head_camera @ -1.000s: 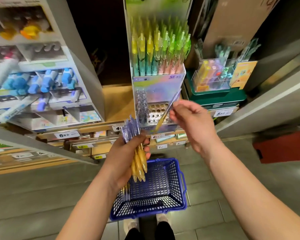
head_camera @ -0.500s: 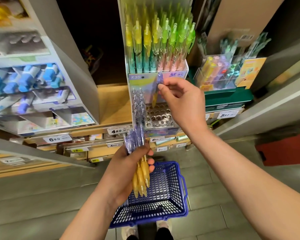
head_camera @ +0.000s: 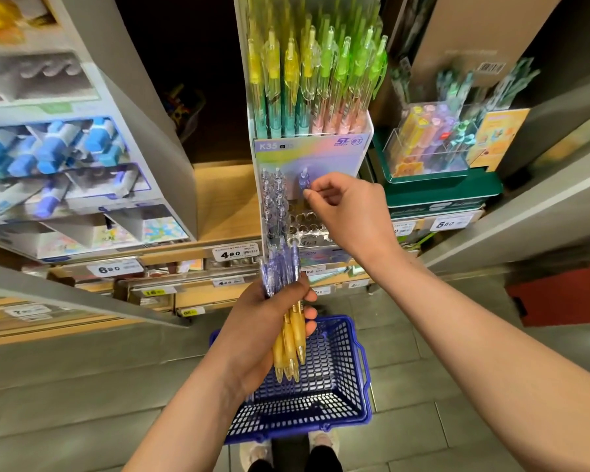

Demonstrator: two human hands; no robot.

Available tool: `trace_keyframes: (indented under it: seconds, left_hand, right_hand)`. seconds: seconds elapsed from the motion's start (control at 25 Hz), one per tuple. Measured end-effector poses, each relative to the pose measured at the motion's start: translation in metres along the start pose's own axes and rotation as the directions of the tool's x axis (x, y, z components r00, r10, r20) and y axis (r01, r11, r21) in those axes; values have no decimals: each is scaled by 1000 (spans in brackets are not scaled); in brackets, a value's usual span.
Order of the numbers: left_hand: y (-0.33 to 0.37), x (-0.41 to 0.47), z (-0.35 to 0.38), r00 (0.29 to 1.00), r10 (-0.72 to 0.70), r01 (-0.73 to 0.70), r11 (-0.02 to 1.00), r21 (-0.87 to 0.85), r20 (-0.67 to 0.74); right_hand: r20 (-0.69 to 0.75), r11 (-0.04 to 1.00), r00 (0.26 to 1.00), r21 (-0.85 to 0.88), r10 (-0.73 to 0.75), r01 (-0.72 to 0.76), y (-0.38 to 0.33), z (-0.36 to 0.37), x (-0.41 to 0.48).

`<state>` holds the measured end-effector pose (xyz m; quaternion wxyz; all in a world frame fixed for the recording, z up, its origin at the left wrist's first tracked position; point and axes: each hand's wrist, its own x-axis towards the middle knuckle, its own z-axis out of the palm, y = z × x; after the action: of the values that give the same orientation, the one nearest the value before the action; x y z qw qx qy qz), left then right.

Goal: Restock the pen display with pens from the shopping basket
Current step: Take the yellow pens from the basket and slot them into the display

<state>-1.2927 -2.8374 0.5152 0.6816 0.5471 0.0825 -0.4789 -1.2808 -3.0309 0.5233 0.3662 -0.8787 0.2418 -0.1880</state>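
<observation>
The pen display [head_camera: 334, 155] stands on the shelf ahead, its upper tier packed with yellow and green pens [head_camera: 315, 83]. In the lower tier's holed tray, several purple-topped pens [head_camera: 273, 199] stand at the left. My right hand [head_camera: 348, 212] pinches one purple pen [head_camera: 304, 178] that stands upright in the tray. My left hand [head_camera: 269, 328] grips a bundle of pens [head_camera: 286, 301] with purple tops and yellow grips, held over the blue shopping basket [head_camera: 338, 410] on the floor.
A grey display of blue markers [head_camera: 58, 148] fills the left shelf. At the right, a clear box of pens [head_camera: 433, 144] sits on a green stand. Price tags [head_camera: 235, 254] line the shelf edge. My feet [head_camera: 290, 451] show below the basket.
My right hand carried the single pen up from beside the tray and stood it in a hole in the lower tier. My left hand kept hold of the bundle and rose slightly.
</observation>
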Motion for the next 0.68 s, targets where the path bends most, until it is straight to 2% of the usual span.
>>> trace_keyframes:
  seconds: [0.16, 0.24, 0.32, 0.36, 0.4, 0.48, 0.52, 0.68]
  left_hand:
    - [-1, 3, 1, 1000, 11, -11, 1000, 15, 7]
    - [-2, 5, 1, 1000, 25, -26, 999, 44, 16]
    - [-1, 5, 0, 998, 42, -45, 997, 65, 35]
    - [-1, 5, -1, 998, 46, -49, 997, 61, 49]
    - [-1, 5, -2, 997, 45, -48, 998, 48, 62]
    - [-1, 5, -3, 996, 40, -41, 999, 21, 79]
    - [-1, 6, -3, 996, 38, -39, 999, 15, 83]
    - [-3, 7, -4, 997, 36, -35, 999, -20, 61]
  right_hand:
    - [92, 994, 992, -76, 90, -83, -7, -5, -8]
    - [230, 979, 954, 4, 195, -201, -7, -11, -22]
    - [500, 905, 821, 152, 275, -396, -7, -18, -39]
    - [609, 838, 745, 233, 270, -494, -7, -20, -47]
    - [669, 760, 701, 316, 246, -568, -5, -20, -53]
    - [688, 619, 680, 425, 254, -661, -2, -18, -58]
    - [681, 581, 677, 442, 279, -684, -2, -16, -58]
    - [614, 614, 705, 416, 355, -671, -6, -11, -60]
